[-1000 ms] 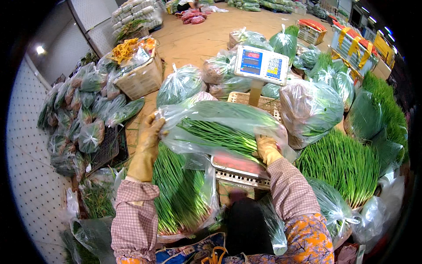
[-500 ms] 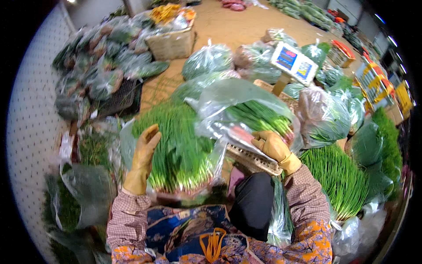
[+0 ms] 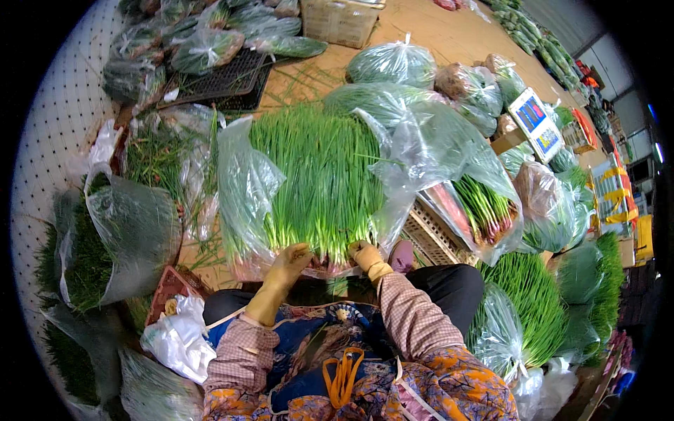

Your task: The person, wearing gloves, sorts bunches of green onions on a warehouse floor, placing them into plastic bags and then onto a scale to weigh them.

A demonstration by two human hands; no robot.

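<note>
A wide, flat layer of green onions (image 3: 312, 172) lies in front of me, leaf tips away and pale root ends toward me. Clear plastic sheeting (image 3: 246, 189) folds up along its left side. My left hand (image 3: 286, 266), in a yellowish glove, is closed at the root ends left of the middle. Gloved the same way, my right hand (image 3: 368, 259) has its fingers curled on the root ends near the right corner. To the right, a second bunch of green onions (image 3: 484, 210) sits in an open clear bag (image 3: 439, 140) on a beige plastic crate (image 3: 435, 228).
A digital scale display (image 3: 536, 126) stands behind at the right. Tied bags of greens (image 3: 392, 64) lie beyond the layer. Black crates (image 3: 221, 74) are at far left, a white plastic bag (image 3: 184, 340) by my left knee. Loose green onions (image 3: 526, 305) stand at my right.
Both hands have come down to the root ends and closer together; the left was raised over the pile, the right at the second bag. My view has shifted, and the onions now lie more evenly spread.
</note>
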